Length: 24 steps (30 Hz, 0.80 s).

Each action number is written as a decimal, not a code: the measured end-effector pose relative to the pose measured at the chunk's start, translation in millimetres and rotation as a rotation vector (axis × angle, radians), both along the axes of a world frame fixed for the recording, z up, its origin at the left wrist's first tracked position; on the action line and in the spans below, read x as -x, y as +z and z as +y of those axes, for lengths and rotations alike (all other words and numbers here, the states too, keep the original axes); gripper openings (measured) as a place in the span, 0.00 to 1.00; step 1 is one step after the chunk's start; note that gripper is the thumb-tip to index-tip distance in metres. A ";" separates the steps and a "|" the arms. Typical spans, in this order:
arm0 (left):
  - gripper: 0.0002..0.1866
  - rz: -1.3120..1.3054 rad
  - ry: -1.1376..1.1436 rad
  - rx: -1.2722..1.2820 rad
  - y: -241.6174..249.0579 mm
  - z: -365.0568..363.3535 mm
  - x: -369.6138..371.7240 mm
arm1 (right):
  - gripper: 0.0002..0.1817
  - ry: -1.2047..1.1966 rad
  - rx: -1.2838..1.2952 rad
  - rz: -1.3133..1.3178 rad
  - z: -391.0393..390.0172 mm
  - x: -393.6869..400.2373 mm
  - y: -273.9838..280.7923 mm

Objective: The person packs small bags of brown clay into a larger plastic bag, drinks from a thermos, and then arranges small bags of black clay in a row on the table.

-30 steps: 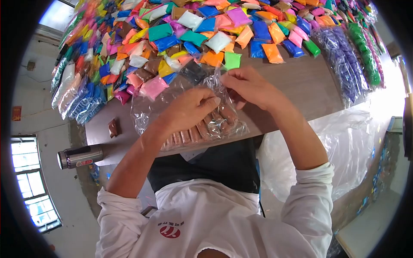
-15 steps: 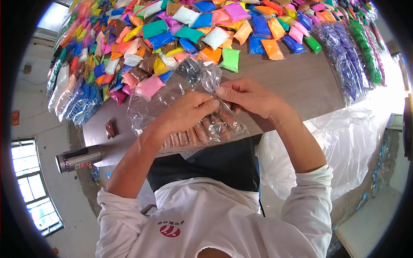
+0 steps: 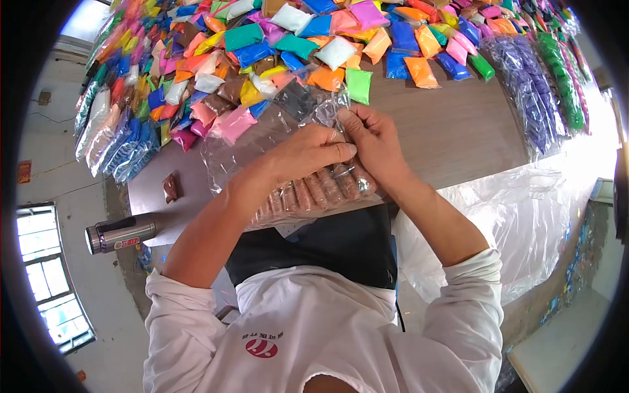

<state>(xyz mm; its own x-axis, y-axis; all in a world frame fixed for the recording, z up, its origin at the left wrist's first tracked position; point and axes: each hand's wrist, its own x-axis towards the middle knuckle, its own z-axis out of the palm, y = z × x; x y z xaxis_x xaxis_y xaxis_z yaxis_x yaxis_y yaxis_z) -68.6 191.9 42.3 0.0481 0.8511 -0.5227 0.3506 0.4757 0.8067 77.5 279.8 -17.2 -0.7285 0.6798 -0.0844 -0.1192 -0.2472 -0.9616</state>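
A clear plastic bag (image 3: 236, 157) lies on the brown table (image 3: 452, 131) at its near edge. Inside it a row of several brown packets (image 3: 321, 190) is lined up. My left hand (image 3: 308, 154) rests on top of the bag with its fingers pressing the plastic. My right hand (image 3: 373, 141) sits right beside it, fingers pinching the bag's crumpled open end (image 3: 327, 108). The two hands touch each other over the bag.
A large heap of small coloured packets (image 3: 288, 39) covers the far side of the table. Long purple and green packed bags (image 3: 534, 85) lie at the right. One loose brown packet (image 3: 171, 188) and a metal flask (image 3: 121, 234) are at the left. A big clear plastic sack (image 3: 524, 216) hangs at the right.
My right hand has moved left and closed in on the bag's top, now touching my left hand. The bag's open end is gathered tighter between the hands.
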 end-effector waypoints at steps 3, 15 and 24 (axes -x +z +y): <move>0.22 0.010 0.016 -0.112 -7.0 -4.2 -8.6 | 0.11 0.073 0.177 -0.010 18.5 -7.9 6.0; 0.26 0.447 0.261 -0.354 63.6 -54.8 50.4 | 0.15 -0.109 -0.497 -0.059 5.3 -45.7 64.5; 0.29 0.308 0.847 -0.456 19.7 -192.5 100.1 | 0.34 0.369 -1.075 -0.190 -39.2 9.6 120.2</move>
